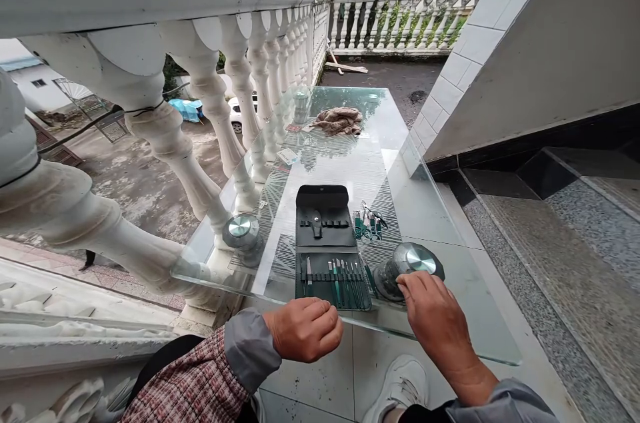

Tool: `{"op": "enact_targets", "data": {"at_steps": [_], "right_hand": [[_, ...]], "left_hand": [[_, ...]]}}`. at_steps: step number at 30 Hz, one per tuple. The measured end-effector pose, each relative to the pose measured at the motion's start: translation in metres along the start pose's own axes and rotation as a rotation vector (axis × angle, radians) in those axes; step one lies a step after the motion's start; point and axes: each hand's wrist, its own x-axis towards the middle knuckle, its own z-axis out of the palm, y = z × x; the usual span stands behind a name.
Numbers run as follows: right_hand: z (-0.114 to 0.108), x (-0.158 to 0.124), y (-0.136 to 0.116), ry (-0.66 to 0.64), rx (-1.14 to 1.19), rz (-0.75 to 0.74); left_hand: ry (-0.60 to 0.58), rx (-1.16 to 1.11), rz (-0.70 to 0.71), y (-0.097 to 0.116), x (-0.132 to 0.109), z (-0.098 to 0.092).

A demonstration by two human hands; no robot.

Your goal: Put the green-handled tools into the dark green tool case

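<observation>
A dark green manicure case lies unfolded on the glass table. Its lower panel holds several slim tools under a band of loops, while the loops of the upper panel look mostly bare. Just in front of the case's near edge, my left hand is curled closed, palm side hidden. My right hand is at the near right, thumb and fingertips pinched together by the round table support. Anything in either hand is too small or hidden to see. Several nail clippers lie right of the case.
A crumpled brown cloth and a small white card lie farther back on the glass. Another metal-topped support stands at left. White balusters line the left side; stone stairs rise at right.
</observation>
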Motion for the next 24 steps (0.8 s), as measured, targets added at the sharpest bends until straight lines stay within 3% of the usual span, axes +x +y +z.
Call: {"op": "enact_targets", "data": {"at_steps": [4,13,24], "right_hand": [[-0.006,-0.01,-0.009,0.031,0.06,-0.07],[-0.011,-0.035,-0.011,0.068,0.032,-0.233],[-0.018,-0.045,-0.023,0.161,0.247,-0.326]], "left_hand": [[-0.038,0.026,0.015,0.001,-0.002,0.001],[0.01,0.008,0.003,-0.001,0.003,-0.005],[-0.019,0.016,0.017,-0.001,0.002,-0.004]]}}
